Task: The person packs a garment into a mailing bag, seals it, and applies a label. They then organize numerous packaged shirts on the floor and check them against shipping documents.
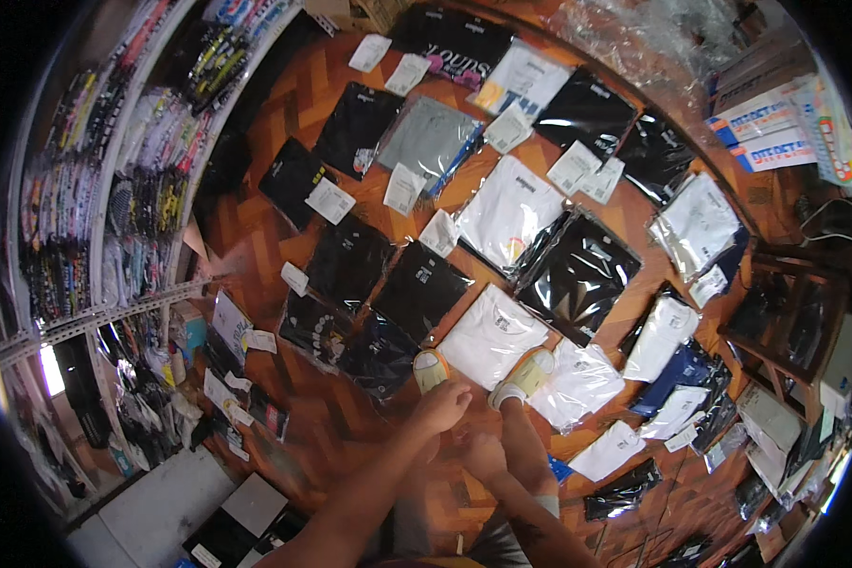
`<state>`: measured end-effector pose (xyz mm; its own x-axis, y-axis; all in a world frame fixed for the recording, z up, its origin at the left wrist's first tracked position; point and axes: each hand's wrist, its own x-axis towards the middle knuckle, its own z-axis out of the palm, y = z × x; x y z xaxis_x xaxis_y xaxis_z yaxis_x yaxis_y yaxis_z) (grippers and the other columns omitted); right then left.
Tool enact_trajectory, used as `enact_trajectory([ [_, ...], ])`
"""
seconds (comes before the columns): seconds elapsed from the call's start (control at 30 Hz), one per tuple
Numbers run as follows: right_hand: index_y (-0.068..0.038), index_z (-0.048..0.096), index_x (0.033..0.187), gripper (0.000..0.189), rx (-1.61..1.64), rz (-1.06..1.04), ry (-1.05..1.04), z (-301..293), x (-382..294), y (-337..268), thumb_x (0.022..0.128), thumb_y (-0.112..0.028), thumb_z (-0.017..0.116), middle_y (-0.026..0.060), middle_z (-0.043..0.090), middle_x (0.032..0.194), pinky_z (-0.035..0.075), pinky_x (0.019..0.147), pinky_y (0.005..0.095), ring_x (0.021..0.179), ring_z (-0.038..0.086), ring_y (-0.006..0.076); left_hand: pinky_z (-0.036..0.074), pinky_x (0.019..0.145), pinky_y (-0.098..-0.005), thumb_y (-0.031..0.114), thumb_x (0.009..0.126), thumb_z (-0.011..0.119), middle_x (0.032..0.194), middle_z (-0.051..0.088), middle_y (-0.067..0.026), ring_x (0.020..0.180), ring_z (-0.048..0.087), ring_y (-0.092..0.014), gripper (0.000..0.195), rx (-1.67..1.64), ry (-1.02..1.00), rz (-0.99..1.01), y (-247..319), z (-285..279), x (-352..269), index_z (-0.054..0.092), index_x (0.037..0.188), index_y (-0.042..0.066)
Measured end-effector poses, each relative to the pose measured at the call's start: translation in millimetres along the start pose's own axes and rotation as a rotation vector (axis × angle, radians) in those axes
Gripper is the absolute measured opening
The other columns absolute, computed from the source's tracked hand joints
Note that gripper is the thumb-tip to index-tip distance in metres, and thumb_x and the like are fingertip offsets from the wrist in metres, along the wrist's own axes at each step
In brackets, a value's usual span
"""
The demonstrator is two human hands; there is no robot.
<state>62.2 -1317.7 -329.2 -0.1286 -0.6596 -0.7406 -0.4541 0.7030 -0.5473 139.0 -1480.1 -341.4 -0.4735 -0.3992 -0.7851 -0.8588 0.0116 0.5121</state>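
My left hand (443,406) hangs above the parquet floor, just in front of a yellowish slipper (431,369), its fingers curled. Lower and to its right, my right hand (483,454) is also curled, beside my leg. Neither shows a held thing, but the insides of both hands are hidden. Beyond my feet lies a bagged white T-shirt (495,334), with another bagged white shirt (577,383) to its right. Folded black shirts (422,287) in clear bags lie to the left. Farther off are a bagged white shirt with a print (511,213), a grey shirt (429,138) and paper slips (331,201).
Shelves (124,142) packed with bagged garments line the left side. A wooden chair (788,326) stands at the right, below printed cardboard boxes (770,135). Clear plastic wrap (653,42) is heaped at the top. Smaller bagged garments (621,490) lie on the floor at lower right.
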Motion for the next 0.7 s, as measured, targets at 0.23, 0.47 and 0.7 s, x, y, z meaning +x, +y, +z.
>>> enact_trajectory([
  [0.23,-0.003,0.061,0.099,0.02,0.005,-0.111,-0.026,-39.9,94.0,-16.7,0.082,-0.012,0.059,0.0185,0.065,0.093,0.051,0.077,0.0477,0.086,0.064,0.0372,0.046,0.096,-0.0468,0.019,0.09,0.054,0.139,0.046,-0.0196,0.121,0.05,-0.04,0.039,0.402,0.089,-0.018,-75.2,24.1,130.4,0.053,0.129,0.01],
  [0.47,-0.001,0.056,0.113,0.036,-0.207,-0.449,-0.157,-116.0,135.6,-66.9,0.081,-0.016,0.06,0.0205,0.06,0.107,0.048,0.085,0.047,0.101,0.06,0.0342,0.029,0.111,-0.0592,0.013,0.09,0.053,0.157,0.017,-0.016,0.142,0.022,-0.045,0.066,0.962,0.232,-0.024,-139.2,-70.0,261.7,0.028,0.151,0.025],
  [0.7,0.004,0.052,0.125,0.048,-0.321,-0.341,0.055,-175.9,147.8,-49.5,0.08,-0.011,0.059,0.0246,0.054,0.118,0.04,0.098,0.0489,0.112,0.05,0.0399,0.026,0.105,-0.0711,0.023,0.095,0.045,0.161,0.003,-0.0147,0.143,0.011,-0.052,0.063,1.257,0.091,0.271,-202.4,-83.2,304.5,0.02,0.153,0.03],
])
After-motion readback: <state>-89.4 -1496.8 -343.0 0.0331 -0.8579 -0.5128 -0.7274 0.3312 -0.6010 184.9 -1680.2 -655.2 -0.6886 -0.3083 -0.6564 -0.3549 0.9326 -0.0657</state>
